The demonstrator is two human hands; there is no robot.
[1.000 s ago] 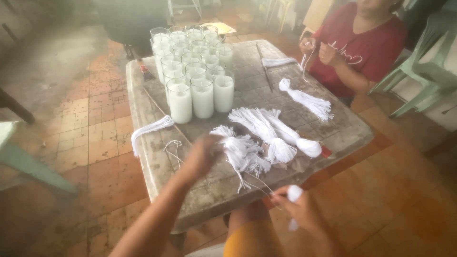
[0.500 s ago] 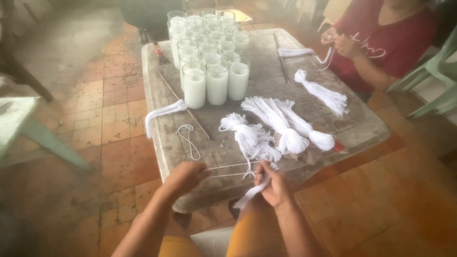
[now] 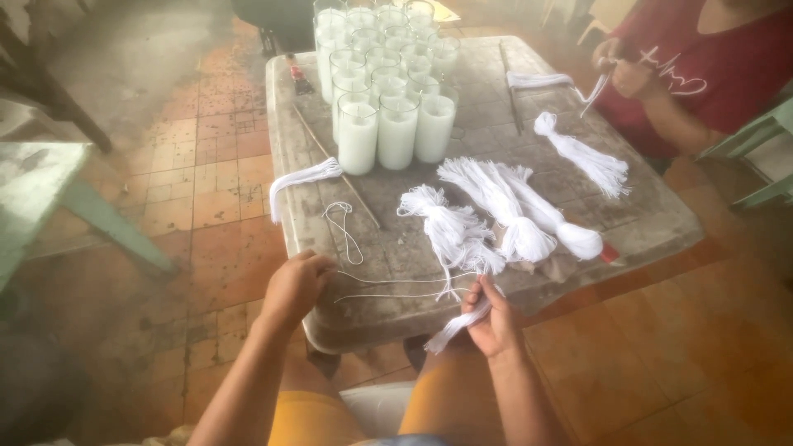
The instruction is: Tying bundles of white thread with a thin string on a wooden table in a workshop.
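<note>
My left hand (image 3: 296, 285) is at the near left edge of the worn grey table (image 3: 529, 165), fingers closed on the ends of two thin white strings (image 3: 396, 287) stretched across the tabletop. My right hand (image 3: 494, 318) grips a small bunch of white strings (image 3: 456, 326) just off the near edge. A tied bundle of white strings (image 3: 450, 231) lies right above my right hand. Two more white bundles (image 3: 529, 219) rest beside it.
Several glass candle jars filled with white wax (image 3: 388, 124) crowd the far left of the table. A loose string loop (image 3: 343, 227), a string hank (image 3: 301, 177) and another bundle (image 3: 582, 157) lie on it. A person in a red shirt (image 3: 694, 74) sits far right, handling strings. Green chair (image 3: 66, 198) at left.
My left hand drew back from the bundles to the near left edge, pulling strings taut. My right hand came up to the table edge with its bunch. The view shifted closer.
</note>
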